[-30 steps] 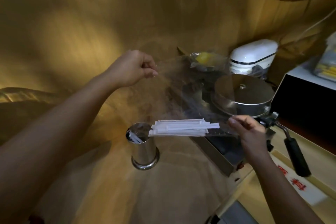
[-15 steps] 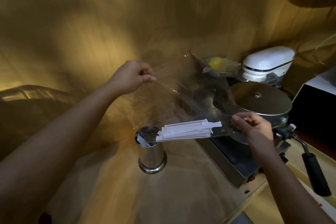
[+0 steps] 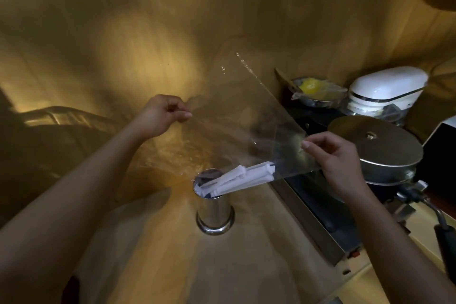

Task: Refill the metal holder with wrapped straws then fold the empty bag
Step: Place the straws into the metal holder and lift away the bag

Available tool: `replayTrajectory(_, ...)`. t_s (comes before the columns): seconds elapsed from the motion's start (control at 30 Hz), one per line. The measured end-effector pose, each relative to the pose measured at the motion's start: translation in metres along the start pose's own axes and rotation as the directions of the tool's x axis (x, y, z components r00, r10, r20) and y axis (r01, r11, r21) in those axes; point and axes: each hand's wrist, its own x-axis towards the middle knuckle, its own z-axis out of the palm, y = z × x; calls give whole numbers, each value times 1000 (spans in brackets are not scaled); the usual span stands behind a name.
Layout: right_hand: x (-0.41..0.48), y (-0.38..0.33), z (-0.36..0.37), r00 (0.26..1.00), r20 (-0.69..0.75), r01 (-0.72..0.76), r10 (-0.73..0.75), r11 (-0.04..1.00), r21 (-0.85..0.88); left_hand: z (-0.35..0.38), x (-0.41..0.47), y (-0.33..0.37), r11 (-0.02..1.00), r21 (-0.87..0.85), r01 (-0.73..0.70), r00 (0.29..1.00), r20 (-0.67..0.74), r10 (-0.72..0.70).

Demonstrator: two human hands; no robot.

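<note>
A clear plastic bag [image 3: 246, 118] is stretched in the air between both hands, tilted down toward the left. My left hand [image 3: 160, 116] pinches its left edge and my right hand [image 3: 333, 155] pinches its right edge. A bundle of white wrapped straws [image 3: 237, 181] slides out of the bag's low corner, with its lower ends inside the mouth of the shiny metal holder [image 3: 214, 210]. The holder stands upright on the wooden counter, directly under the bag.
A black-and-steel griddle appliance [image 3: 320, 217] lies right of the holder, with a round metal lid [image 3: 375, 145] on it and a black handle [image 3: 444, 242] at the far right. Behind stand a bowl with something yellow [image 3: 313, 89] and a white appliance [image 3: 387, 91]. A wooden wall rises behind.
The bag has tipped steeper: my right hand rose and the straws slid down to the left, from lying level above the holder to poking into its mouth.
</note>
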Motion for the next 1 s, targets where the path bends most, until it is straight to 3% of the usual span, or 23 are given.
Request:
replayTrajectory(0.27,1,3,13,999,43,-6,5,1000,24,0,-12,-18,994,-98,42,998,-37,-46)
replayTrajectory(0.47,-13,25,17,990,52,-140,132,974,180,1,-15,-28,987,-147,70,994,-72,-81)
replayTrajectory(0.73,-24,50,34,955,182,-249,232,965,76,4,-16,-43,975,-205,82,987,-116,-108)
replayTrajectory(1.0,-12,40,53,978,163,-124,129,992,-39,3,-28,-55,947,-300,119,979,-122,-162)
